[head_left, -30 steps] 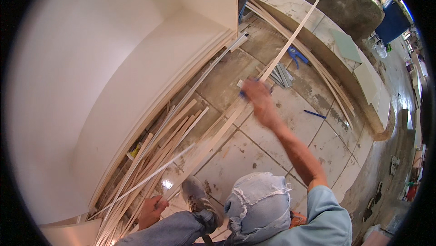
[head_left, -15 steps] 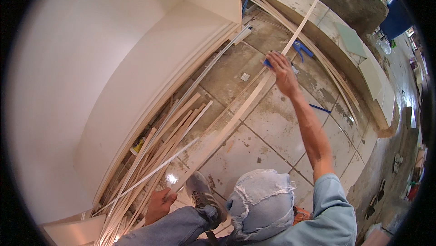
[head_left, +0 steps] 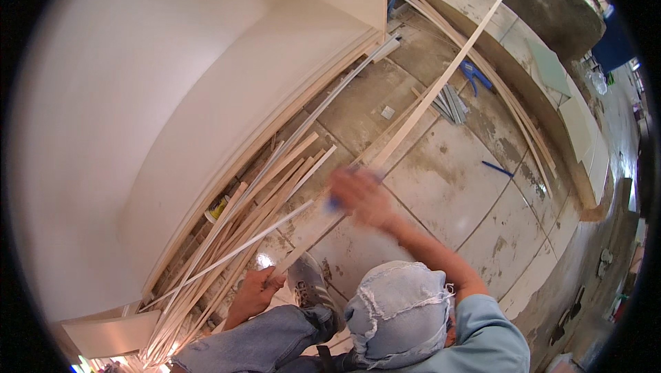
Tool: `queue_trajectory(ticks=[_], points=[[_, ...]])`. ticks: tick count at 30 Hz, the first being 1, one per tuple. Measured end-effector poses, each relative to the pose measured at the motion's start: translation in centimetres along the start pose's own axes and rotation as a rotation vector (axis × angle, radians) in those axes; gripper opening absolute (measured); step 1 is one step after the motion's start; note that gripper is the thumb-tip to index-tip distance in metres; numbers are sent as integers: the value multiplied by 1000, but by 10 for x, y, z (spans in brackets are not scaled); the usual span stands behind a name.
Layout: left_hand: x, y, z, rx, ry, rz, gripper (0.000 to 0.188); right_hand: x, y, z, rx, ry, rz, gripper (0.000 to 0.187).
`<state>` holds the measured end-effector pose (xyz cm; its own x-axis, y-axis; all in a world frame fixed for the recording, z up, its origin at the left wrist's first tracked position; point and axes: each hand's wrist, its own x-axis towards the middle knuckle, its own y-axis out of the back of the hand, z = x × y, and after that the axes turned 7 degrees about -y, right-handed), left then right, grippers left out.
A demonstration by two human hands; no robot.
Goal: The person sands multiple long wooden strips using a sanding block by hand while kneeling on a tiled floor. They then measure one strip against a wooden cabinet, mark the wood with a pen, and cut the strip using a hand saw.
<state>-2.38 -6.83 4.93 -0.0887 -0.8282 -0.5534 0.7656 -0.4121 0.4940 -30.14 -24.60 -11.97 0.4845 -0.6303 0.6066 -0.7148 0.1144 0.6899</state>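
Observation:
A long, pale wooden strip (head_left: pixel 425 101) runs from beside my left shoe far out toward the raised step. My left hand (head_left: pixel 256 292) is closed on its near end, low by the shoe. Around the middle of the strip, my right hand (head_left: pixel 365 199) is curled over the wood and smeared by motion. Under its fingers shows a small blue block (head_left: pixel 333 203), pressed against the strip; its kind is not clear. The part of the strip beneath that hand is hidden.
Left of the strip lie a heap of thin wooden strips (head_left: pixel 275 183) and a large cream panelled box (head_left: pixel 227 97). Grey metal pieces (head_left: pixel 451 106), a blue pistol-shaped tool (head_left: pixel 475 75) and a thin blue stick (head_left: pixel 497 169) lie on the tiles. A tiled step (head_left: pixel 506 35) curves beyond.
My right hand has slid along the strip toward me, bringing the blue block with it. The grey pieces it covered now show. My left hand still grips the near end.

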Motion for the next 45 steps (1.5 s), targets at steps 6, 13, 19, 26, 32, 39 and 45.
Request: queue_trajectory(ticks=[6, 13, 19, 26, 32, 39, 45], points=[[11, -11, -9, 84, -110, 111, 47, 53, 90, 129, -260, -329, 77, 51], [6, -14, -10, 140, -159, 257, 37, 39, -2, -146, 443, -103, -485, 58], [8, -14, 15, 280, -113, 351, 37, 39, 33, 50, 66, -107, -137, 54], [12, -9, 17, 304, -123, 412, 35, 65, 60, 121, -260, -343, 148, 44], [12, -13, -5, 217, -153, 342, 34, 29, -13, -141, 54, 93, -216, 60], [12, -22, -2, 166, -149, 262, 41, 14, 72, 162, -323, -358, -72, 49], [32, -12, 10, 204, -210, 298, 41, 53, 74, 93, -161, -212, -111, 44]])
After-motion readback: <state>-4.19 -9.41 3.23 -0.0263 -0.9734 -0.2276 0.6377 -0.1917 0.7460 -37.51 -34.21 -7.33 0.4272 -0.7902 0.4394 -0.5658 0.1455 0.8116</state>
